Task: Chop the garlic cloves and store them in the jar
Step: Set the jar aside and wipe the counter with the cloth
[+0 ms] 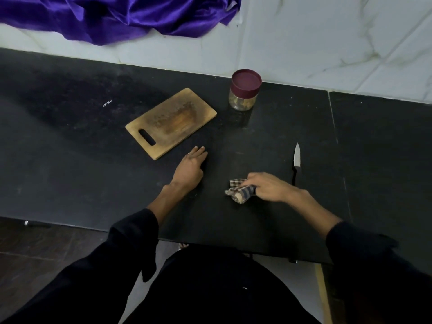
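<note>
Black countertop (70,160): left hand (190,169) rests flat, fingers straight; right hand (268,187) grips a checked cloth (239,191) (crumpled).

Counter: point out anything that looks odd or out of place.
Nothing spilled or damaged. The cutting board lies askew and stained, with no garlic on it; the jar is lidded; the knife lies unused.

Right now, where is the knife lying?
In the head view the knife lies flat on the black counter, on the person's right, just beyond the right hand and nearer than the lidded jar, tip pointing toward the wall.
</note>
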The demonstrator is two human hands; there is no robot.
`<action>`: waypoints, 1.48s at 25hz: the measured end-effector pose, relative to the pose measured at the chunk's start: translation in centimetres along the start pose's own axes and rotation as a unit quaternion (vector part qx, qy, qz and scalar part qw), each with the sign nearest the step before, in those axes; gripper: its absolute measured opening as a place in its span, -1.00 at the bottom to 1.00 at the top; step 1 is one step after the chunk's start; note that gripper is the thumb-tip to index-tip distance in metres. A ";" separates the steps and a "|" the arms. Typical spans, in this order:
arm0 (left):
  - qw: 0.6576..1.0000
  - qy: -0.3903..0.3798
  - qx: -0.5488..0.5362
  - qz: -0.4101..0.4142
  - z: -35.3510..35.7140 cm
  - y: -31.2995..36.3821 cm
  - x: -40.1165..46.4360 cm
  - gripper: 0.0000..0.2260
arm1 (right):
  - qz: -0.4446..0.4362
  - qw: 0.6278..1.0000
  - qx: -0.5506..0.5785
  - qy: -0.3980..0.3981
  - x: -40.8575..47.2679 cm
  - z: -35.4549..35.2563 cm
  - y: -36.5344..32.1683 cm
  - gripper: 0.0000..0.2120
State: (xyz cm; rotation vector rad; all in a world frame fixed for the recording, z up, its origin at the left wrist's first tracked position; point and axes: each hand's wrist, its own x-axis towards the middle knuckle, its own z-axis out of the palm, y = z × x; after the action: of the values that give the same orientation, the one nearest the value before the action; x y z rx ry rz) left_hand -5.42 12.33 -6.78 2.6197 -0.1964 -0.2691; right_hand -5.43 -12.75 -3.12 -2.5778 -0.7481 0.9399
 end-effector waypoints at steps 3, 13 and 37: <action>0.999 0.026 -0.029 -0.027 -0.4 -1.5 -3.1 -0.41 | 0.017 0.998 0.021 0.058 1.6 -2.8 -0.6 -0.50; 0.988 0.082 -0.027 -0.125 0.1 -4.4 -8.8 -0.42 | -0.127 0.984 -0.121 0.037 7.5 2.5 -10.5 -0.52; 0.999 0.033 -0.014 -0.004 2.4 2.1 -4.8 -0.39 | 0.018 0.998 -0.064 -0.011 -3.6 2.3 1.1 -0.49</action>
State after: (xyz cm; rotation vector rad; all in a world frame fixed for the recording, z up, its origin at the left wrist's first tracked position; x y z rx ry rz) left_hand -10.78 10.29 -7.11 2.5978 -0.1590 -0.1871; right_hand -8.88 -15.47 -3.45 -2.7032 -0.7955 0.9610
